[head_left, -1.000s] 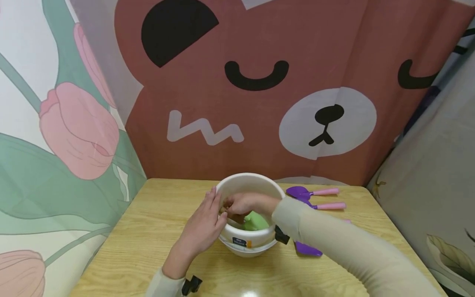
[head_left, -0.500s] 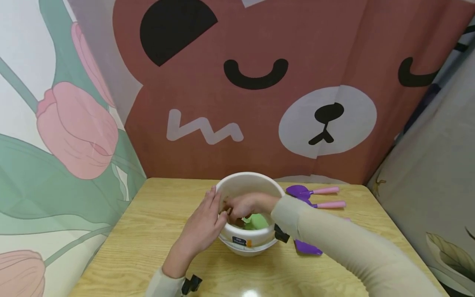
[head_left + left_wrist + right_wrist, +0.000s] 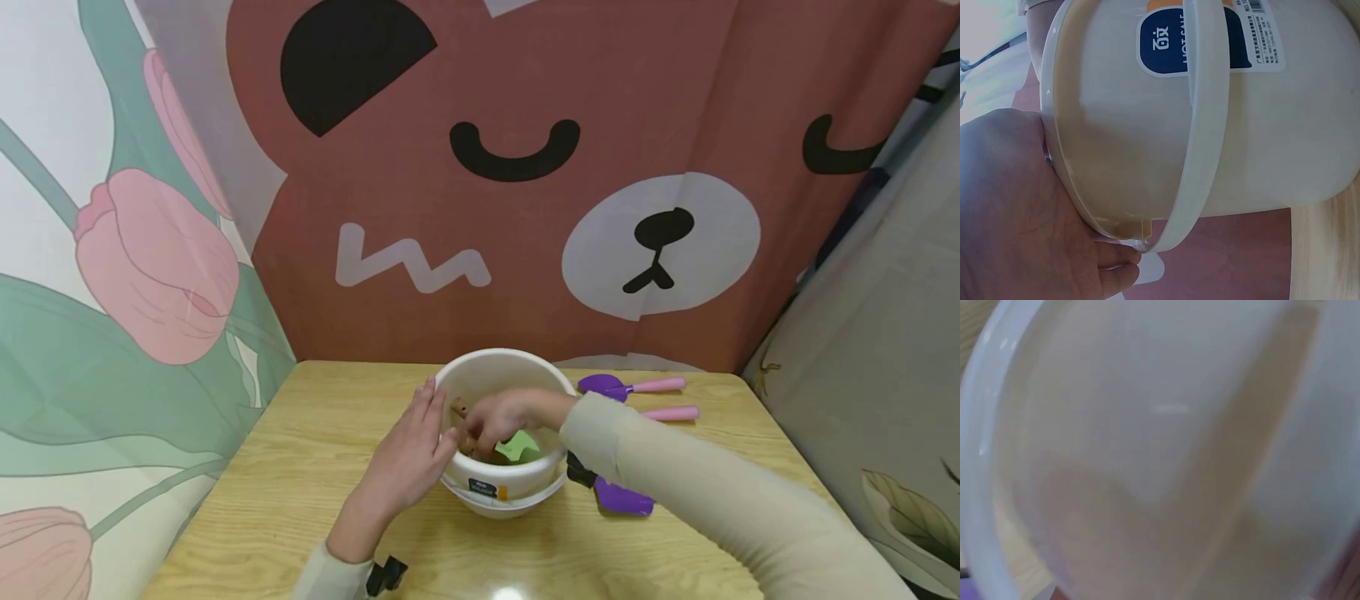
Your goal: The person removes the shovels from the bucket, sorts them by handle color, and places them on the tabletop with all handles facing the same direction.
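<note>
A white plastic bucket point(image 3: 502, 367) with a dark label and a lowered handle point(image 3: 1210, 144) stands on the table. My left hand point(image 3: 405, 454) rests with straight fingers against its left rim, the thumb at the near edge. Down inside the bucket reaches my right hand point(image 3: 498, 418), fingers bent downward among brown things point(image 3: 458, 407). I cannot tell whether it grips one. A light green thing point(image 3: 521, 448) lies at the bottom beside those fingers. The right wrist view shows mostly the blurred bucket wall point(image 3: 1116, 425).
Right of the bucket lie purple toy shovels point(image 3: 603, 384) with pink handles point(image 3: 671, 413), partly covered by the right sleeve point(image 3: 675, 467). The wooden table point(image 3: 315, 467) ends at a bear-print curtain point(image 3: 420, 325) behind.
My right hand has shifted slightly right inside the bucket, uncovering a brown thing at the left inner wall. The green thing's visible shape has changed. My left hand stays put.
</note>
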A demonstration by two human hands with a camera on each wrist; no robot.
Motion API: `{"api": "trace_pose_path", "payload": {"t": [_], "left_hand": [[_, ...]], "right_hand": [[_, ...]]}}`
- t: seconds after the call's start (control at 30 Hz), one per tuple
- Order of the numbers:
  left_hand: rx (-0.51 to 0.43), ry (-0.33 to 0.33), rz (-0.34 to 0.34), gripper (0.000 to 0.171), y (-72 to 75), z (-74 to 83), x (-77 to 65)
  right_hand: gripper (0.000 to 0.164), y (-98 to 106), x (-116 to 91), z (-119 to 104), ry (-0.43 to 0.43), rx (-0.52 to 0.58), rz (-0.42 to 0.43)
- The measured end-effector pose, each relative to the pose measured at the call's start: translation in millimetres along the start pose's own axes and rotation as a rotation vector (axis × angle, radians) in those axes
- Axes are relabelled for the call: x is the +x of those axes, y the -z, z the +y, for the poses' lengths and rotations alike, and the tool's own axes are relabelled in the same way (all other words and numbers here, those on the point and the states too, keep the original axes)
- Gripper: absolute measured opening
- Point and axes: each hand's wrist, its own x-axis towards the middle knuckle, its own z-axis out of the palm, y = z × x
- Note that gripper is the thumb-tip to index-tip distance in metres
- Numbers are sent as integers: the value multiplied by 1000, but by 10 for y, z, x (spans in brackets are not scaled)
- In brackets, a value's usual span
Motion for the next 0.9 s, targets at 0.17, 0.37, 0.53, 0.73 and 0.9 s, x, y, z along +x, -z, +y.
{"api": "trace_pose_path", "payload": {"t": [0.17,0.37,0.53,0.73,0.9], "left_hand": [[14,-5,4,67,-4,-3,1],[16,-13,19,66,-23,-6,8],[20,-6,12,67,-24,0,7],[22,-4,12,68,-22,1,14],[21,-8,15,67,-20,-2,17]], "right_hand": [[10,108,-110,70,47,126,49],[11,234,-223,124,34,274,137],[21,315,-289,163,7,325,203],[24,445,-378,140,2,387,301],[27,530,-439,118,23,433,352]]}}
